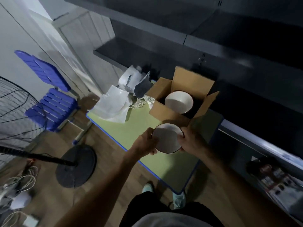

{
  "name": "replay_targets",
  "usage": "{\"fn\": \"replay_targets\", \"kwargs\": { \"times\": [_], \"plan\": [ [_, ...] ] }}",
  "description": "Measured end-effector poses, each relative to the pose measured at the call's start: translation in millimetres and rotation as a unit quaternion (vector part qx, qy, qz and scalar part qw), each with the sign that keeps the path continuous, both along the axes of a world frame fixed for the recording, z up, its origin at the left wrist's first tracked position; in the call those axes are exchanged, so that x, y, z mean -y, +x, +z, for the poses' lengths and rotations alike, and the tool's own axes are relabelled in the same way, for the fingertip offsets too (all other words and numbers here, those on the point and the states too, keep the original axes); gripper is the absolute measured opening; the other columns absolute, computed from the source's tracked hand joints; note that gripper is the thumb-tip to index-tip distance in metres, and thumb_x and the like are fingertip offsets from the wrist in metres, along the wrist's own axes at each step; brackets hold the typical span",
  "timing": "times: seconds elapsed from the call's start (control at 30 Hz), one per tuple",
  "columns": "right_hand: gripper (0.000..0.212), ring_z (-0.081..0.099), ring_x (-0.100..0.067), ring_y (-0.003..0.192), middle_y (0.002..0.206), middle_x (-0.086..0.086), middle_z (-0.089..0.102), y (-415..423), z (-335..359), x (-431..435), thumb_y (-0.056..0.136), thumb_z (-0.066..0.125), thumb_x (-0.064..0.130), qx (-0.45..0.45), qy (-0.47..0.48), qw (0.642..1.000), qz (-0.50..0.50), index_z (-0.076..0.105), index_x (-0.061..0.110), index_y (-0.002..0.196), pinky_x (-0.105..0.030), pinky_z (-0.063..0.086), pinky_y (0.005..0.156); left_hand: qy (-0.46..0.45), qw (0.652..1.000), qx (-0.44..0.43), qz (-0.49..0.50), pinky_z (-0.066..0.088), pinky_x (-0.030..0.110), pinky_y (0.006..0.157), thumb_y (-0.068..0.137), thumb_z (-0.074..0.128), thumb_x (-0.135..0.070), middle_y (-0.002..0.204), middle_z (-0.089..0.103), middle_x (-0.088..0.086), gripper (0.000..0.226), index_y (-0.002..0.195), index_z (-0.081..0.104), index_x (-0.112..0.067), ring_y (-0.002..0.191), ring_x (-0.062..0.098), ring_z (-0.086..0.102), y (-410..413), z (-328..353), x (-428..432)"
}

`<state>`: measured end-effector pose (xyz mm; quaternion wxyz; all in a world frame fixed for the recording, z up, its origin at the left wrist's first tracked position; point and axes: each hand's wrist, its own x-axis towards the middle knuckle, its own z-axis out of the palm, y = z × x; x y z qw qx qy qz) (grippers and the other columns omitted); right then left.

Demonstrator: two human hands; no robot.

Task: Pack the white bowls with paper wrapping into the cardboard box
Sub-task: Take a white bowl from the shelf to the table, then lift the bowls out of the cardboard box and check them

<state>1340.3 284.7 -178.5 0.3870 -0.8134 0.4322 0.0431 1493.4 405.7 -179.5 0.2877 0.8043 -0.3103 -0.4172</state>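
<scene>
Left hand [147, 142] and right hand [191, 141] grip opposite rims of a white bowl with dark rim [167, 138], fingers curled round its edge, held above the green table [131, 133], just in front of the open cardboard box [164, 110]. Second white bowl [178, 101] sits tilted inside the box. Loose wrapping paper sheets [113, 105] and a crumpled paper wad [142, 102] lie on the table's far corner beside the box. Blue chair [52, 102] and fan base [76, 166] stand on the floor to the left.
</scene>
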Motion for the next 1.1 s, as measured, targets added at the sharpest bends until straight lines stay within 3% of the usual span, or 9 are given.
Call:
{"fn": "replay_targets", "kwargs": {
  "times": [0.1,0.23,0.37,0.47,0.57,0.67,0.8,0.93,1.1],
  "plan": [
    [0.021,0.063,-0.030,0.096,0.102,-0.011,0.066,1.0,-14.3,-9.2,0.096,0.045,0.028,-0.024,0.010,1.000,-0.014,0.055,0.012,0.104,-0.037,0.051,0.078,0.036,0.998,0.004,-0.050,0.057,0.039,0.062,0.088,0.042,-0.013,0.071,0.068,0.012,0.016,0.103,0.048,-0.015,0.061,0.033,0.069,6.2,-13.3,3.6],
    [0.037,0.054,-0.030,0.119,0.131,-0.011,0.058,8.1,-25.7,-24.1,0.099,0.045,0.025,-0.053,0.027,0.996,-0.062,0.049,0.013,0.133,-0.029,0.042,0.087,0.058,0.991,0.010,-0.122,0.056,0.037,0.057,0.087,0.044,-0.010,0.084,0.066,0.012,0.019,0.104,0.046,-0.018,0.064,0.032,0.069,19.2,-36.7,8.8],
    [0.017,0.056,-0.034,0.097,0.108,-0.018,0.059,15.0,-41.8,-48.8,0.097,0.043,0.021,-0.093,0.034,0.987,-0.126,0.047,0.009,0.109,-0.035,0.039,0.070,0.067,0.982,-0.027,-0.176,0.048,0.026,0.042,0.090,0.040,-0.007,0.074,0.062,0.006,0.019,0.106,0.047,-0.014,0.045,0.018,0.063,36.9,-55.5,12.6],
    [0.024,0.054,-0.028,0.086,0.100,-0.012,0.057,17.0,-50.2,-67.1,0.094,0.044,0.016,-0.093,0.059,0.976,-0.189,0.050,0.008,0.116,-0.033,0.042,0.064,0.069,0.975,-0.056,-0.203,0.059,0.043,0.055,0.083,0.042,-0.006,0.077,0.065,0.011,0.019,0.098,0.050,-0.015,0.053,0.032,0.068,45.0,-67.7,14.3],
    [0.033,0.058,-0.028,0.094,0.114,-0.013,0.059,14.6,-58.6,-75.8,0.093,0.044,0.017,-0.084,0.078,0.964,-0.242,0.049,0.011,0.124,-0.037,0.050,0.070,0.060,0.971,-0.051,-0.227,0.056,0.043,0.053,0.085,0.041,-0.004,0.078,0.066,0.017,0.018,0.098,0.053,-0.009,0.058,0.037,0.069,43.7,-72.7,18.0],
    [0.032,0.057,-0.032,0.103,0.121,-0.016,0.059,10.4,-69.5,-81.0,0.092,0.045,0.014,-0.096,0.077,0.953,-0.276,0.050,0.009,0.124,-0.030,0.038,0.069,0.055,0.966,-0.037,-0.248,0.054,0.041,0.050,0.087,0.043,-0.004,0.081,0.067,0.023,0.015,0.097,0.054,-0.008,0.060,0.039,0.069,37.5,-79.0,21.2],
    [0.032,0.056,-0.034,0.106,0.123,-0.015,0.058,7.6,-86.7,-87.3,0.092,0.046,0.014,-0.082,0.067,0.943,-0.314,0.050,0.010,0.124,-0.031,0.040,0.071,0.056,0.968,-0.011,-0.246,0.044,0.022,0.037,0.091,0.040,-0.005,0.073,0.066,0.016,0.017,0.095,0.056,-0.011,0.047,0.027,0.065,31.2,-93.1,22.8],
    [0.032,0.058,-0.034,0.102,0.122,-0.013,0.059,9.4,-94.3,-85.6,0.092,0.044,0.015,-0.056,0.065,0.938,-0.336,0.050,0.014,0.124,-0.034,0.044,0.069,0.041,0.969,0.019,-0.245,0.042,0.021,0.034,0.093,0.040,-0.008,0.076,0.064,0.013,0.017,0.095,0.057,-0.008,0.045,0.022,0.064,31.7,-101.5,27.3],
    [0.035,0.055,-0.031,0.110,0.127,-0.011,0.057,6.9,-96.4,-84.2,0.094,0.046,0.021,-0.037,0.046,0.944,-0.326,0.049,0.016,0.128,-0.036,0.046,0.081,0.025,0.961,0.062,-0.269,0.053,0.033,0.053,0.093,0.044,-0.016,0.087,0.068,0.016,0.016,0.104,0.056,-0.013,0.065,0.032,0.067,33.1,-105.9,28.9]
  ]
}}
